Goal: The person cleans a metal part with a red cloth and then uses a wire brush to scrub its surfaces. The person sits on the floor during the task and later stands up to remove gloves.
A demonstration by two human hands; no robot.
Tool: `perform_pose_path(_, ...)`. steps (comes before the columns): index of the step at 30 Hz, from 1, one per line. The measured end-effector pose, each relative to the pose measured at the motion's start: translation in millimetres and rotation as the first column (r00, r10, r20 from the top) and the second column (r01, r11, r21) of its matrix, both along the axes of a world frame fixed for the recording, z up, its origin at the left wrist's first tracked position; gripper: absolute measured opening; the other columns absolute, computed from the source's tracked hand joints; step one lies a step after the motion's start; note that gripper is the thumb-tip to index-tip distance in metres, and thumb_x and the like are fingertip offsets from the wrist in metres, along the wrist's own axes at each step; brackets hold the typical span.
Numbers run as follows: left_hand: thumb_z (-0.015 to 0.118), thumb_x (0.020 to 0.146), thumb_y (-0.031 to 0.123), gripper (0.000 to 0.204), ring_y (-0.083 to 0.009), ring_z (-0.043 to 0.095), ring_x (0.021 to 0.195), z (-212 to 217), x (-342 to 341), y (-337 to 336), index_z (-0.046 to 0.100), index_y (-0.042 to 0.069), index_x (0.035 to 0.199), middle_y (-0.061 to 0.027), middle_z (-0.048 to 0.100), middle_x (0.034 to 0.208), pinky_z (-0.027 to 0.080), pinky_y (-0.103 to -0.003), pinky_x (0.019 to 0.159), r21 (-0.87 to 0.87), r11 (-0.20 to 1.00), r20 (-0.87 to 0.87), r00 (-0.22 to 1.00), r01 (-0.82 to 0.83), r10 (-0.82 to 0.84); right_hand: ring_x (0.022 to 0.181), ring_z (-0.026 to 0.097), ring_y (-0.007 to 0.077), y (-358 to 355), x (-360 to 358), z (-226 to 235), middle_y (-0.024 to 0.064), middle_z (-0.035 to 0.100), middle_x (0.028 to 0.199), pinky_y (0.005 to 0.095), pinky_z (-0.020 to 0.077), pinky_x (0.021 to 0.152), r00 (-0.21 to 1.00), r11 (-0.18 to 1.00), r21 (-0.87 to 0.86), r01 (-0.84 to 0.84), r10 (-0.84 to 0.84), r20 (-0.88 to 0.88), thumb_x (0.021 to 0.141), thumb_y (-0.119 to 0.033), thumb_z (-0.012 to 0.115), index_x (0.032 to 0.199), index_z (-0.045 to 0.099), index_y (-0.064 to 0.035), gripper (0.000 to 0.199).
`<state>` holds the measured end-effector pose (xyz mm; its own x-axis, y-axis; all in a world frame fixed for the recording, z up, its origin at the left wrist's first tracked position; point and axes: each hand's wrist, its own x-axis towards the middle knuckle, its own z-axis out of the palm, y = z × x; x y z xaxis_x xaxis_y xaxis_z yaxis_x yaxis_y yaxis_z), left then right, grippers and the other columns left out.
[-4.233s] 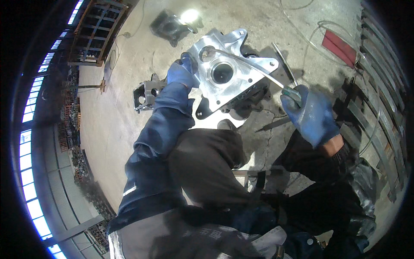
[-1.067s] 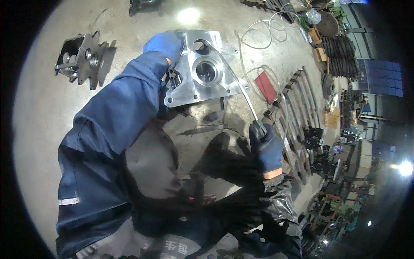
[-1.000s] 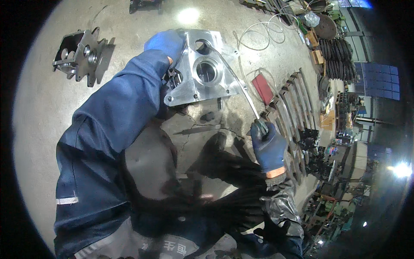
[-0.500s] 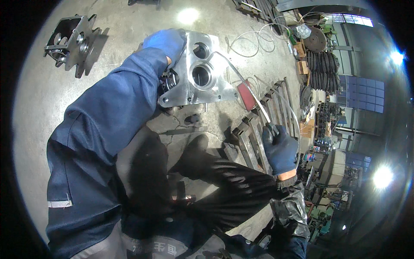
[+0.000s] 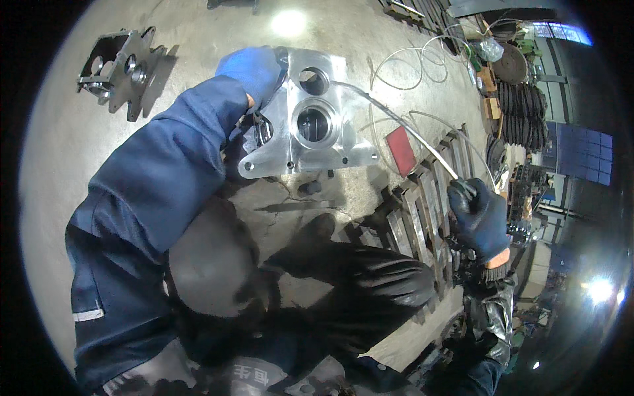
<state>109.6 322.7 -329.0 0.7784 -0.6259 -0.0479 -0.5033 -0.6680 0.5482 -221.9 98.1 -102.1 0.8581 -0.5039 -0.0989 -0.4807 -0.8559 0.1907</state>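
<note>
Concrete workshop floor (image 5: pixel 330 39), head view. Left hand (image 5: pixel 252 69), blue glove, fingers curled over far-left edge of bright metal housing (image 5: pixel 307 125) with 2 bores, held upright at centre. Right hand (image 5: pixel 481 216), fingers closed around thin rod (image 5: pixel 403 125) reaching the housing's far edge.

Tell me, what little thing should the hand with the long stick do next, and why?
Probably slide the thin rod further toward the metal casting. The right hand grips the rod's near end, its far tip lies at the casting's upper bore, and the left hand steadies the casting's edge.
</note>
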Motion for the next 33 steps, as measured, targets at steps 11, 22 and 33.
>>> perform_pose_path(11,0.045,0.105,0.043,0.047,-0.0432,0.070,0.102,-82.1,53.8,24.8,0.073,0.005,0.110,-0.0249,0.073,0.106,0.055,-0.051,0.092,-0.183,0.982,-0.083,0.996,-0.040,0.025,0.077,0.077,0.0234,78.8,91.8,-26.0,0.0166,0.077,0.086,0.0330,0.0563,0.071,0.983,0.983,-0.037,-0.181,0.181,0.015,0.094,-0.015,0.074,0.104,0.068,0.0029,0.021)
perform_pose_path(22,0.055,0.102,0.038,0.039,-0.0415,0.072,0.102,-128.0,83.8,48.2,0.075,0.005,0.107,-0.0225,0.075,0.105,0.055,-0.051,0.091,-0.287,0.956,-0.036,0.998,-0.064,0.056,0.076,0.078,0.0263,159.9,158.5,-45.1,0.0134,0.078,0.087,0.0342,0.0577,0.066,0.892,0.856,-0.315,-0.410,0.304,-0.335,0.091,-0.014,0.077,0.106,0.066,-0.0035,0.021)
perform_pose_path(33,0.055,0.104,0.037,0.042,-0.0404,0.073,0.096,-147.7,102.2,58.0,0.076,0.001,0.108,-0.0241,0.075,0.102,0.056,-0.049,0.089,-0.291,0.956,-0.051,0.999,-0.034,0.020,0.074,0.076,0.0228,196.1,203.0,-78.2,0.0061,0.078,0.085,0.0348,0.0574,0.065,0.796,0.728,-0.405,-0.553,0.318,-0.516,0.087,-0.018,0.080,0.099,0.067,-0.0090,0.020)
